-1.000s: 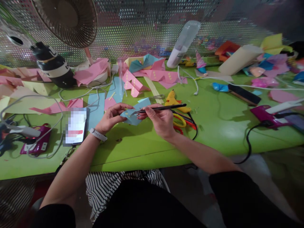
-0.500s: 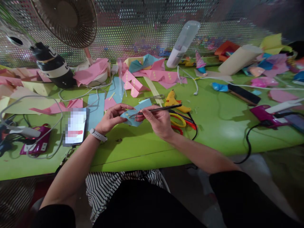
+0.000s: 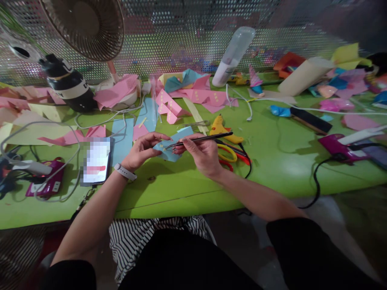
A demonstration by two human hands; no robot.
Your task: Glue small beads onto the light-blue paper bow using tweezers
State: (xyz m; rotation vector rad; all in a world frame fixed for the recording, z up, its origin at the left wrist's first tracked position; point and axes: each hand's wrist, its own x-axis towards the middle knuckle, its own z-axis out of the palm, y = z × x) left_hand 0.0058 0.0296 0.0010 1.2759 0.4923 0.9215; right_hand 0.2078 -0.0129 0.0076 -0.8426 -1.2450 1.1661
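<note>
My left hand (image 3: pixel 143 151) pinches the left side of a folded light-blue paper (image 3: pixel 173 155) just above the green table. Small yellow marks show on the paper near the fingers. In my right hand (image 3: pixel 205 155) is a pair of dark tweezers (image 3: pixel 208 138), held like a pen with the bent tip at the paper's face. Whether the tip grips anything is too small to tell. Just beyond the right hand lie a yellow glue gun (image 3: pixel 223 128) and scissors with yellow and red handles (image 3: pixel 227 154).
A phone (image 3: pixel 96 161) and a purple power strip (image 3: pixel 45 177) lie to the left. Pink folded papers (image 3: pixel 171 105), a fan (image 3: pixel 87 28), a black bottle (image 3: pixel 71 86) and a clear bottle (image 3: pixel 232 56) line the back. White cables cross the table (image 3: pixel 272 149); another purple strip (image 3: pixel 341 147) is at right.
The tweezers and my right hand have shifted very slightly to the right, with the tip still at the blue paper. My left hand keeps its hold almost unmoved.
</note>
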